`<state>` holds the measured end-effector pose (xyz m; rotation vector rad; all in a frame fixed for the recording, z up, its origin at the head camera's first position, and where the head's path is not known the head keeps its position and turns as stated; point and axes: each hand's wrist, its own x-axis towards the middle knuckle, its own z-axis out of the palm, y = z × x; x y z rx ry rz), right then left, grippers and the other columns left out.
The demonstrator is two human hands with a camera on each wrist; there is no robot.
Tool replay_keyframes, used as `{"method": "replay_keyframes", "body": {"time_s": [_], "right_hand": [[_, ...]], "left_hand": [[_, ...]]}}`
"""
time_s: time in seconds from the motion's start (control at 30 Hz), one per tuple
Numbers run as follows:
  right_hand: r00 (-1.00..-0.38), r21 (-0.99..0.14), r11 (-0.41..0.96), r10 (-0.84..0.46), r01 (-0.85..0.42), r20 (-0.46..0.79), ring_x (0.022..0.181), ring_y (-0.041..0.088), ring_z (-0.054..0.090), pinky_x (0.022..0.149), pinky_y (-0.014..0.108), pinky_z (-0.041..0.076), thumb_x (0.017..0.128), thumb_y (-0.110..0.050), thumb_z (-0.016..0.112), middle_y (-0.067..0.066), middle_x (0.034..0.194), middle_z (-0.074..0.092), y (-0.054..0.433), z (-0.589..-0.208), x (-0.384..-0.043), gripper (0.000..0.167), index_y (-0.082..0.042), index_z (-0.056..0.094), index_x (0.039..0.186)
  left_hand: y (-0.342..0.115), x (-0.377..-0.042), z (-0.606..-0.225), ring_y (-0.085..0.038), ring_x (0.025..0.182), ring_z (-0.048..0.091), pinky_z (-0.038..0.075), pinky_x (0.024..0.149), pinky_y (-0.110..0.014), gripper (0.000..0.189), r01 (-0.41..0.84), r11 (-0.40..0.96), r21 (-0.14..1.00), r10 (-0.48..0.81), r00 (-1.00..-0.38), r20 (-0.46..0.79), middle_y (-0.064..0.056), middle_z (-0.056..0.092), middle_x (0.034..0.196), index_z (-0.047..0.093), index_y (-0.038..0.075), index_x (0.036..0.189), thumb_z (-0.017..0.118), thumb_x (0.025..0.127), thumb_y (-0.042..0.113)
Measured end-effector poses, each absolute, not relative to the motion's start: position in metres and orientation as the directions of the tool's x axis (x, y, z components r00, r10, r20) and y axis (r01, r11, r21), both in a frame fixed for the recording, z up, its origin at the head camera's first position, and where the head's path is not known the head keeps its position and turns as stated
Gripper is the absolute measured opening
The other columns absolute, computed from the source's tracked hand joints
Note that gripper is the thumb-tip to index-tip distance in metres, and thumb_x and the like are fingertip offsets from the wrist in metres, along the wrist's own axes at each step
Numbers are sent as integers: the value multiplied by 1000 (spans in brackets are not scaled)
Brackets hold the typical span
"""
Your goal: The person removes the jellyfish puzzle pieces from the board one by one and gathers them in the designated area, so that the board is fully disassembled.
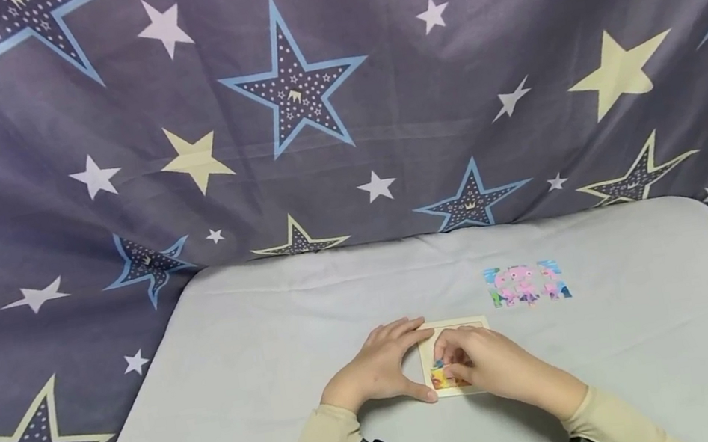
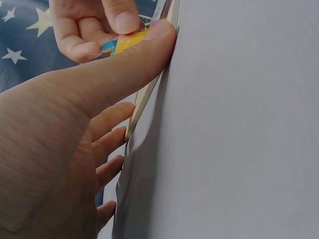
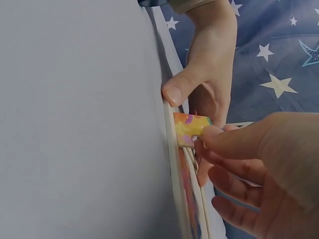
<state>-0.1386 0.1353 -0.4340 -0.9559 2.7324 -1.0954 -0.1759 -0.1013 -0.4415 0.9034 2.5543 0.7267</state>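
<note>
A small wooden puzzle board [image 1: 456, 322] lies on the table in front of the person. My left hand [image 1: 381, 364] rests at its left side, thumb at the near corner and straight fingers along the far corner. In the left wrist view the thumb lies over the board's edge [image 2: 144, 99]. Over the board, my right hand [image 1: 492, 360] pinches a yellow puzzle piece [image 3: 185, 130] with orange and purple patches between thumb and fingertips. The piece stands tilted close to the board's rim [image 3: 172, 144]. The right hand hides much of the board's inside.
Beyond the board to the right, several pink and blue puzzle pieces [image 1: 519, 276] with a cartoon picture lie grouped on the table. A pale cloth [image 1: 242, 342] covers the table. Behind it hangs a dark curtain [image 1: 380, 119] with stars.
</note>
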Motion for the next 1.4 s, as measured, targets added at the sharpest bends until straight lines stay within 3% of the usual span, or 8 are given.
{"method": "replay_keyframes", "body": {"time_s": [0.47, 1.1, 1.4], "right_hand": [[-789, -667, 537, -601, -516, 126, 78, 0, 66, 69, 25, 57, 100, -3, 80, -9, 91, 77, 159, -416, -148, 11, -10, 76, 108], [-832, -656, 593, -547, -466, 96, 83, 5, 65, 73, 30, 56, 99, -2, 80, -8, 92, 76, 205, -402, -163, 10, -7, 74, 105], [-862, -615, 650, -497, -447, 102, 81, 5, 60, 70, 29, 55, 100, 5, 75, -10, 89, 69, 228, -403, -171, 11, -5, 74, 105]], "left_hand": [[-97, -176, -432, -34, 165, 27, 13, 137, -57, 96, 435, 669, 603, 639, -751, -168, -8, 37, 177, 52, 13, 165, 98, 84, 37], [-97, -176, -437, -33, 166, 26, 13, 137, -54, 98, 414, 683, 601, 626, -756, -191, -7, 37, 178, 52, 15, 166, 99, 83, 36], [-98, -175, -437, -34, 166, 26, 12, 137, -55, 98, 423, 676, 603, 634, -751, -185, -7, 37, 178, 51, 14, 166, 99, 83, 35]]}}
